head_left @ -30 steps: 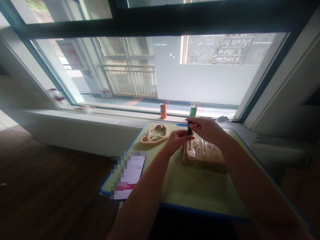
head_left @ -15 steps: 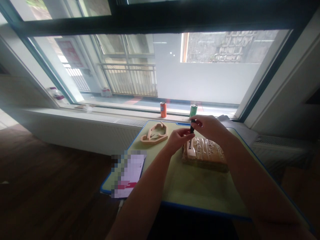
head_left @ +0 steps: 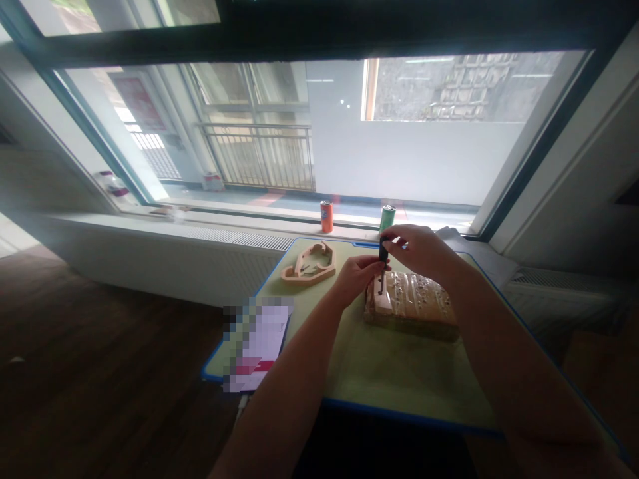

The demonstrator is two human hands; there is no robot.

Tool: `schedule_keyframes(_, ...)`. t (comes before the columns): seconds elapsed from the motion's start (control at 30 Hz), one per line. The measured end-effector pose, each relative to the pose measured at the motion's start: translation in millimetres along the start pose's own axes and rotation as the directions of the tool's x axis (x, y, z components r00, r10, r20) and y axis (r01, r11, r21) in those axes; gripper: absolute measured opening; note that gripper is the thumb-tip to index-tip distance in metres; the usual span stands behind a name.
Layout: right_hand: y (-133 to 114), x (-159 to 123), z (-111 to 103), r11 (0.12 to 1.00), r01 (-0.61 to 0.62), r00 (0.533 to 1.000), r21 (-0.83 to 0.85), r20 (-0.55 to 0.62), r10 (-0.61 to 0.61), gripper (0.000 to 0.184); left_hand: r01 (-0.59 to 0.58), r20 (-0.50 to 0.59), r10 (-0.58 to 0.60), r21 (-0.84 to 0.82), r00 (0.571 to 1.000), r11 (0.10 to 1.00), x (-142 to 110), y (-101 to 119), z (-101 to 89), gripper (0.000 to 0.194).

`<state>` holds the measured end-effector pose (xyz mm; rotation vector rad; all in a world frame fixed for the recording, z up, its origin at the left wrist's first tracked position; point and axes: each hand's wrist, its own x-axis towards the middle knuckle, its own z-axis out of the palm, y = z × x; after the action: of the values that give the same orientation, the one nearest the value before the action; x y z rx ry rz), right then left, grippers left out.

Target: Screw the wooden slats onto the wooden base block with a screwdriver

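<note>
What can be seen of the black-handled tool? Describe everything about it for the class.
The black-handled tool looks like a screwdriver: a black, perhaps plastic handle above a thin, dark shaft. It stands nearly upright over the pale strip atop the brown package. The right hand grips the handle; the left hand pinches lower down, near the shaft. The tip is too small to make out.

head view | above, behind hands (head_left: 413,247) | facing forward, down | table (head_left: 379,372) near, window (head_left: 419,156) beyond

Right hand (head_left: 417,245) sits above left hand (head_left: 355,278), both with curled fingers (head_left: 395,231).
</note>
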<state>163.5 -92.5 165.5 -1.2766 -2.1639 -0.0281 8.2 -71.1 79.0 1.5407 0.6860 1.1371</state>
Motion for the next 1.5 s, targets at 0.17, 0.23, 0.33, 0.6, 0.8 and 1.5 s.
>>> schedule_keyframes(0.17,-1,0,0,1.000,0.011,1.000,0.016,-0.004,-0.011,0.027,-0.045,-0.077,0.050,0.066,0.996,0.997,-1,3,2.6,0.044)
schedule_keyframes(0.23,-2,0,-1,1.000,0.023,1.000,-0.004,-0.002,-0.023,0.025,-0.045,-0.098,0.053,0.088,0.994,0.995,0,3,2.6,0.045)
schedule_keyframes(0.33,-3,0,-4,0.997,-0.007,1.000,-0.083,0.000,0.007,0.020,-0.040,-0.094,0.048,0.086,0.994,0.995,0,2,2.4,0.040)
schedule_keyframes(0.6,-3,-2,-7,0.970,-0.062,0.998,-0.236,0.009,0.066,0.037,-0.068,-0.021,0.071,0.123,0.997,0.990,-3,3,3.3,0.039)
schedule_keyframes(0.8,-5,-5,-12,0.998,-0.041,0.997,-0.043,0.061,0.043,0.031,-0.133,0.050,0.127,0.147,0.991,0.980,-1,-2,2.9,0.040)
schedule_keyframes(1.5,3,-9,-30,0.931,-0.051,0.986,-0.361,0.131,0.104,0.044,-0.223,0.112,0.195,0.347,0.974,0.911,-5,-1,6.5,0.043)
